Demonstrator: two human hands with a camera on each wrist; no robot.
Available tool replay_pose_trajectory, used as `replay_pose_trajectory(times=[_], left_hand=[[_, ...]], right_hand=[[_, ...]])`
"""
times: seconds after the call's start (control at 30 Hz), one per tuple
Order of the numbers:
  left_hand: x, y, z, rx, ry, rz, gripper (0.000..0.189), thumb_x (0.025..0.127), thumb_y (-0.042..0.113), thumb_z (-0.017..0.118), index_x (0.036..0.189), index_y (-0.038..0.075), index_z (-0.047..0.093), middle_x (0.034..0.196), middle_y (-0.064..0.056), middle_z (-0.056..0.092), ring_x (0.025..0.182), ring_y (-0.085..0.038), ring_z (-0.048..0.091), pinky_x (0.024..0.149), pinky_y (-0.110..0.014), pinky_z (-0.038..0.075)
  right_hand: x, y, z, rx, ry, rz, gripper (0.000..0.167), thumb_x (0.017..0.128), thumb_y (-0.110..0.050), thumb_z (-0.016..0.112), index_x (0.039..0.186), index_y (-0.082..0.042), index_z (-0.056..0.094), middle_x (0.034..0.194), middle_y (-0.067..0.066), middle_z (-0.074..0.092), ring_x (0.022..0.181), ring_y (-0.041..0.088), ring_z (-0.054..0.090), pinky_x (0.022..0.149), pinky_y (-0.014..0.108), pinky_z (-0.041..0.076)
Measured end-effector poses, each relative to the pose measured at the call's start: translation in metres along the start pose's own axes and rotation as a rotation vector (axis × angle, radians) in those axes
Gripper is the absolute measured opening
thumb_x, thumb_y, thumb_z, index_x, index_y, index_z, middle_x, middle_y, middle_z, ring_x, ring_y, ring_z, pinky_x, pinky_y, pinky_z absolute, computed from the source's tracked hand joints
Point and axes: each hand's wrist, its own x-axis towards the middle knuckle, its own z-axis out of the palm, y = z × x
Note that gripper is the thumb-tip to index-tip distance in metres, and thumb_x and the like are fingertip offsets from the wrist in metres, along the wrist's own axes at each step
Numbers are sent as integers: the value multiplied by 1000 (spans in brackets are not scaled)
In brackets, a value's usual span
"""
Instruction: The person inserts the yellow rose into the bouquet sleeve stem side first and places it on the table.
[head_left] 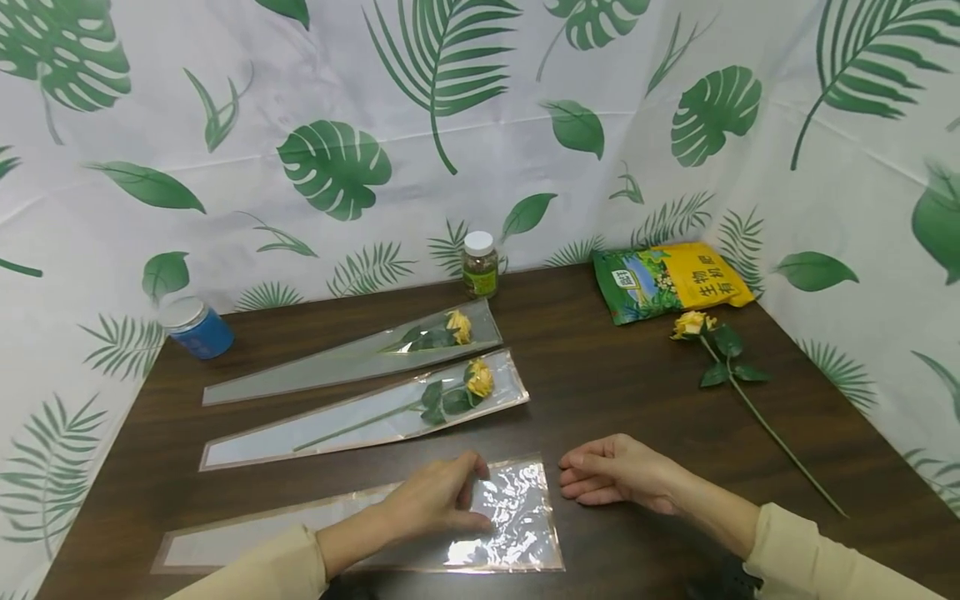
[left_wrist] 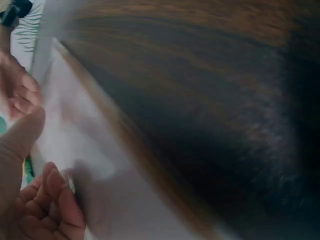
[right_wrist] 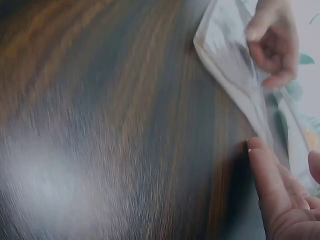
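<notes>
A clear tapered flower sleeve (head_left: 517, 508) with a pinkish edge lies flat at the table's front, its wide end toward the right. My left hand (head_left: 438, 500) is over this sleeve near the wide end, thumb and fingers apart. Just beyond the wide edge, my right hand (head_left: 622, 475) hovers with loosely bent fingers and nothing in them. In the right wrist view, the right fingertips (right_wrist: 257, 145) show close to the sleeve's edge. A yellow rose (head_left: 693, 325) with a long green stem lies on the table to the right of that hand.
Behind the front sleeve lie a second sleeve (head_left: 360, 421) and a third (head_left: 300, 371), each with a yellow rose inside. A blue tin (head_left: 202, 331), a white-capped jar (head_left: 480, 271) and a green-yellow bag (head_left: 675, 282) stand along the dark wooden table's (head_left: 592, 375) back, before a leaf-print curtain (head_left: 465, 192).
</notes>
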Motion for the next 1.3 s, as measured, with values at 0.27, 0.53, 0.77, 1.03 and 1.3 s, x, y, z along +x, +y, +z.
replay_pose_trajectory(times=[0.27, 0.53, 0.77, 1.03, 1.3], left_hand=[[3, -8, 4, -35, 29, -19, 48, 77, 31, 77, 109, 4, 55, 68, 6, 53, 55, 4, 41, 52, -15, 39], [5, -8, 4, -60, 49, -37, 45, 77, 30, 77, 108, 5, 55, 66, 9, 54, 54, 4, 42, 52, -15, 39], [6, -9, 5, -87, 75, -60, 41, 78, 28, 76, 106, 6, 56, 65, 9, 53, 53, 4, 42, 50, -16, 38], [8, -5, 12, -127, 181, -143, 35, 80, 29, 74, 104, 8, 61, 74, 7, 61, 59, 3, 48, 55, -18, 42], [12, 7, 18, -113, 240, -240, 34, 78, 40, 74, 99, 14, 64, 79, 8, 66, 61, 2, 48, 53, -19, 39]], right_hand=[[5, 2, 12, 10, -6, 17, 47, 96, -17, 53, 127, 17, 43, 106, 15, 68, 97, 21, 67, 82, 33, 53], [11, 5, 20, -6, -28, 3, 45, 97, -17, 52, 126, 16, 44, 95, 7, 66, 85, 15, 66, 77, 30, 55], [21, 4, 33, -133, 6, 12, 29, 92, -14, 60, 108, 9, 55, 76, 4, 61, 66, 9, 62, 64, 28, 56], [31, 7, 39, -243, 80, -101, 12, 89, -6, 62, 82, 0, 54, 64, -1, 55, 57, 6, 55, 52, 23, 52], [41, 4, 46, -366, 133, -272, 20, 88, -7, 64, 77, 6, 52, 57, -6, 49, 50, 1, 45, 45, 15, 38]])
